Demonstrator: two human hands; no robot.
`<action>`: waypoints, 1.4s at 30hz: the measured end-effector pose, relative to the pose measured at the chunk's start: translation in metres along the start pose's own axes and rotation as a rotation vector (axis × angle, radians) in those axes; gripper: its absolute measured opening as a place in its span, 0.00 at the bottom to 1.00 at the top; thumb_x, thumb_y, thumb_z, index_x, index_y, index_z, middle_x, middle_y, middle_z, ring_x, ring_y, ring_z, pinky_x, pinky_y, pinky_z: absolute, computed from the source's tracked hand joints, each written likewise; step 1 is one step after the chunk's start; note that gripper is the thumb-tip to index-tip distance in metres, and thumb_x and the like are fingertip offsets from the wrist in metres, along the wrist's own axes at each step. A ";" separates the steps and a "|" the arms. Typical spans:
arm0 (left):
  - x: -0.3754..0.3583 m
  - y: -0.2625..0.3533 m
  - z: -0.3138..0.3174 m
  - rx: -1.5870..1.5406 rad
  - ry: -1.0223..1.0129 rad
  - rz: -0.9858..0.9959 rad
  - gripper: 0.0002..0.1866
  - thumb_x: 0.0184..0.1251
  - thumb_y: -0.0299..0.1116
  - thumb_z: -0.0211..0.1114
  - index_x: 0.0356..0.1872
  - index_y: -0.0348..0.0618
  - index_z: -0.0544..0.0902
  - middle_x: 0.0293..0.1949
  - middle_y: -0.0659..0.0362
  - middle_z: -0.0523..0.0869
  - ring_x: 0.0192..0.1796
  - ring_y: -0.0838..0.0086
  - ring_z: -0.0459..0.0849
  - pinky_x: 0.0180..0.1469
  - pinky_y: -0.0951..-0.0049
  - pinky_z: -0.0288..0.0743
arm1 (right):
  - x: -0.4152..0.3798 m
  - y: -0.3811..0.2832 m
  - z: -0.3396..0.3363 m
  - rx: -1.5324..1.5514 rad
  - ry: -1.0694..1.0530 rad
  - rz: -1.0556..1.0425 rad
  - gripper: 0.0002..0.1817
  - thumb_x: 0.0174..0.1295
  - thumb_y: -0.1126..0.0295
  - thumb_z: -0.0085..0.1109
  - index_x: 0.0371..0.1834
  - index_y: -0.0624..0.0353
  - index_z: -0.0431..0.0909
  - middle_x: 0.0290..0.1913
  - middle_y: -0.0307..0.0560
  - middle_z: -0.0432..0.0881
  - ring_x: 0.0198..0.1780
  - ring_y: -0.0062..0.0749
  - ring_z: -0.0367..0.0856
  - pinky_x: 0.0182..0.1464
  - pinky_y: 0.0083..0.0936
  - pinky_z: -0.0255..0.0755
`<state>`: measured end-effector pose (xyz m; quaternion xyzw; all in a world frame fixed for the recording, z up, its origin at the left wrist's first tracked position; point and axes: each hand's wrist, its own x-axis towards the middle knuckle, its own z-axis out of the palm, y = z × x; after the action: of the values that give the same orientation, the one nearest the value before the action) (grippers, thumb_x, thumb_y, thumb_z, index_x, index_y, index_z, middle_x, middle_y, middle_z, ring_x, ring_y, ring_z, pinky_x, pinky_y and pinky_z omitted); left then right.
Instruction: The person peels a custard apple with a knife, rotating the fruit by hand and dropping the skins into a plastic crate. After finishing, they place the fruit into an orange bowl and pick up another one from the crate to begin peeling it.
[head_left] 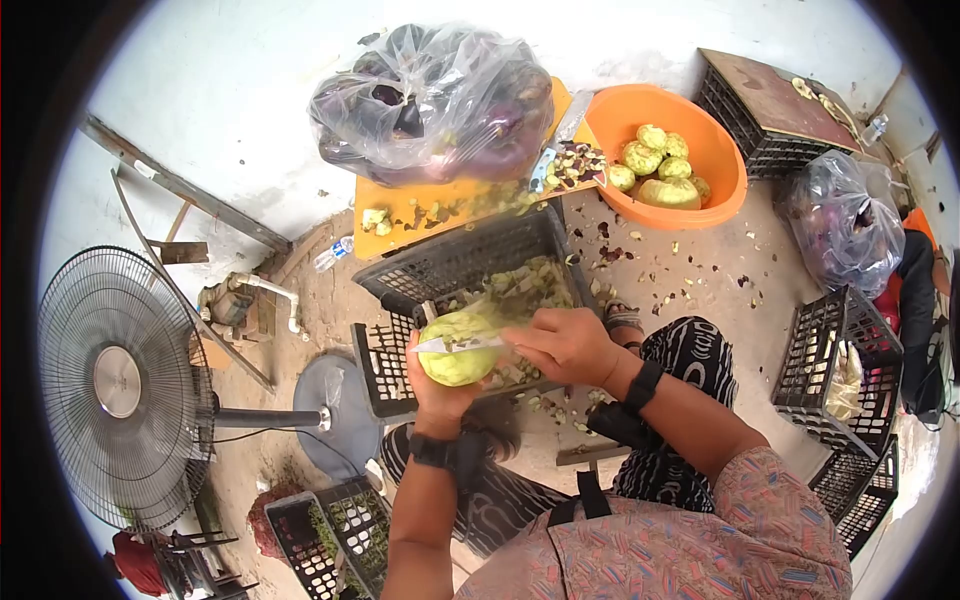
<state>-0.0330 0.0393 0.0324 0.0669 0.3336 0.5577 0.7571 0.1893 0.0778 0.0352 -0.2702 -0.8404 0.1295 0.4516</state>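
Note:
My left hand (438, 402) cups a peeled, pale green eggplant (455, 369) from below and the side. In my closed right hand (570, 345) is a knife (462, 344), its blade lying across the upper face of the eggplant. Both are over a black plastic crate (400, 268) with peel scraps (535, 285) inside. Behind it, a clear plastic bag of dark purple eggplants (440, 105) sits on an orange board (395, 238). A cleaver with a blue handle (543, 170) also rests on that board, beside dark peel pieces.
An orange basin (725, 190) with several peeled eggplants stands at the back right. A large fan (120, 380) is on the left. More crates (835, 370) and a bag of eggplants (840, 220) line the right side. Scraps litter the floor.

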 end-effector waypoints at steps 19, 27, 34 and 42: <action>-0.005 0.007 -0.018 0.023 0.011 0.197 0.41 0.63 0.71 0.47 0.65 0.47 0.72 0.59 0.44 0.78 0.51 0.39 0.81 0.35 0.53 0.80 | -0.005 0.008 0.006 -0.008 0.037 0.236 0.11 0.62 0.63 0.61 0.46 0.47 0.84 0.26 0.46 0.77 0.27 0.45 0.79 0.29 0.39 0.72; 0.006 -0.005 -0.019 0.224 -0.178 0.293 0.34 0.62 0.39 0.68 0.67 0.40 0.65 0.62 0.52 0.75 0.63 0.59 0.76 0.67 0.56 0.68 | 0.008 -0.020 0.014 0.155 0.102 0.187 0.11 0.61 0.65 0.62 0.46 0.49 0.85 0.28 0.45 0.79 0.27 0.45 0.80 0.28 0.37 0.73; 0.008 -0.011 -0.005 0.296 -0.163 0.397 0.41 0.52 0.29 0.71 0.68 0.50 0.61 0.62 0.55 0.73 0.65 0.61 0.73 0.67 0.58 0.69 | 0.002 -0.018 0.015 0.101 0.039 0.131 0.11 0.59 0.65 0.64 0.46 0.47 0.85 0.27 0.42 0.78 0.25 0.42 0.80 0.26 0.35 0.73; -0.004 -0.014 -0.005 0.239 -0.160 0.366 0.43 0.51 0.33 0.71 0.69 0.53 0.59 0.63 0.54 0.70 0.65 0.58 0.72 0.67 0.53 0.68 | -0.004 0.006 0.006 -0.001 0.066 0.158 0.10 0.60 0.65 0.63 0.45 0.47 0.85 0.24 0.42 0.77 0.24 0.43 0.79 0.26 0.36 0.72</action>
<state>-0.0255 0.0297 0.0240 0.2597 0.3184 0.6351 0.6540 0.1878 0.0809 0.0265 -0.3402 -0.8011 0.1553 0.4674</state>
